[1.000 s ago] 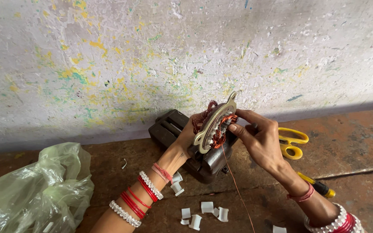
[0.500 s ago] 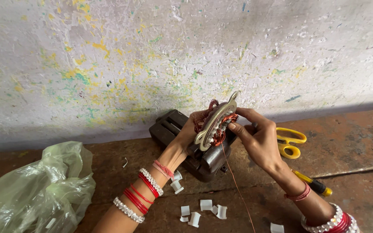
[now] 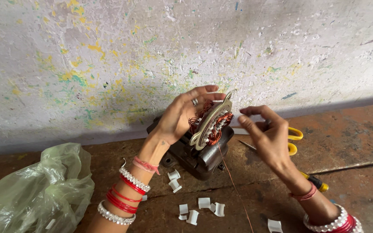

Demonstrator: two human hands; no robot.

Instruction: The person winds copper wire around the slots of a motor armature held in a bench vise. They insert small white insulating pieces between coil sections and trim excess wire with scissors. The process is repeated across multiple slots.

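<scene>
Plainly, the winding goes best if the left hand [image 3: 178, 116] keeps its grip firm on the motor coil ring [image 3: 211, 122], held upright and tilted so the slots face the working side, while the right hand [image 3: 269, 138] draws the copper wire [image 3: 234, 185] taut without kinking it; as a judgement, slack in that thin strand would let turns slip out of the slots. The left hand clasps the ring from behind, fingers over its upper edge. The right hand's fingers are curled with thumb and forefinger drawn together, just beside the ring, though whether they pinch the wire I cannot tell. The ring is a pale metal plate packed with reddish copper windings, held above a dark metal block [image 3: 197, 155] on the rusty counter [image 3: 350, 172]. White paper slips [image 3: 203, 203], yellow scissors [image 3: 293, 140] and a green plastic bag [image 3: 35, 190] lie nearby.
</scene>
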